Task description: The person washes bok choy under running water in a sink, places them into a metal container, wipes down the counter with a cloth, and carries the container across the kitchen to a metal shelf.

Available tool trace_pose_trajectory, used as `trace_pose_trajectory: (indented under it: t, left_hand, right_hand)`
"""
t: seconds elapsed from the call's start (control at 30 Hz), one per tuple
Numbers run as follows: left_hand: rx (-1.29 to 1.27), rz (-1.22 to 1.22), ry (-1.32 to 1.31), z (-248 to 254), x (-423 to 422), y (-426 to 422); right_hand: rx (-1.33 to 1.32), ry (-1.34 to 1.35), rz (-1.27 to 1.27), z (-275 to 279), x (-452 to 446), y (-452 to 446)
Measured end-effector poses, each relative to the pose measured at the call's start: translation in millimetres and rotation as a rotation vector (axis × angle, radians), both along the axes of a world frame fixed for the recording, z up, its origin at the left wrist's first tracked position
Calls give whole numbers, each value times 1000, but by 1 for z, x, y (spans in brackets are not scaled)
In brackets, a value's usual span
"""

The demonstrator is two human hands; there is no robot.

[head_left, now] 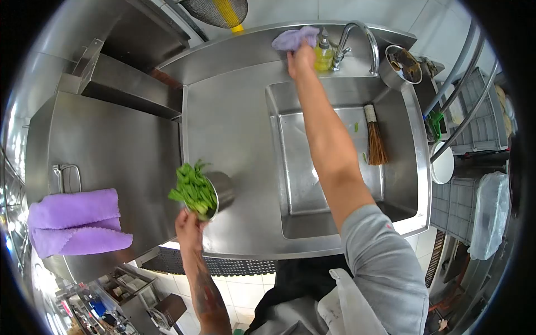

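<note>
My left hand [190, 225] is closed on the rim of a metal container [223, 191], which is tilted to the left over the steel counter [234, 134]. Green leafy vegetables [192, 187] fill its mouth and stick out past the rim. At the back of the counter, my right hand [302, 57] grips a light purple cloth [291, 40] against the raised back edge. Just right of that hand stands a bottle of yellow liquid [323, 53] with a pump top.
The sink [304, 167] holds a straw brush [375, 139] and small green bits. Behind it are a curved faucet [373, 44] and a metal pot [393, 76]. A folded purple towel [78, 223] lies at the left; a strainer [215, 11] hangs at the top.
</note>
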State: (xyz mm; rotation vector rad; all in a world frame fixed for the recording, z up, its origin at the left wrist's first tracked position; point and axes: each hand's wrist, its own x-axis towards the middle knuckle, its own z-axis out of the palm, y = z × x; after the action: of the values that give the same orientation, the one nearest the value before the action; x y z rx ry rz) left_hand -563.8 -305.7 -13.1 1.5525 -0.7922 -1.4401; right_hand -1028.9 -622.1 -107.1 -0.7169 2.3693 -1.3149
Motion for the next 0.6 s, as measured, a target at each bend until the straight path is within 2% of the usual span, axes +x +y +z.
trace_pose_trajectory:
  t: [0.03,0.1,0.17,0.23,0.27,0.3,0.37,0.4,0.47,0.53,0.6]
  left_hand:
    - [24,33,0,2,-2,14]
    - [73,84,-22,7,-9,37]
    - [73,70,12,6,-1,55]
    - [23,39,85,8,6,65]
    - [28,48,88,11,11,71]
    - [24,42,63,19,18,77]
    - [10,101,10,40,4,81]
    - [-25,59,-22,38,15,89]
    - [-10,146,-28,38,28,110]
    - [-44,160,-66,63,21,130]
    - [-97,164,-1,55,36,166]
  right_hand:
    - [-34,-35,-82,-10,0,-28]
    - [71,4,-119,-36,9,-75]
    - [264,199,40,-77,23,-95]
    - [279,396,323,-47,49,-31]
    - [283,400,333,-45,55,-13]
    - [373,363,619,-38,62,8]
    - [404,559,983,-12,90,51]
    - [350,768,1072,0,123,97]
    - [116,785,1096,-15,187,160]
    - [98,802,1197,-17,249,220]
    - [54,780,1338,-24,304,276]
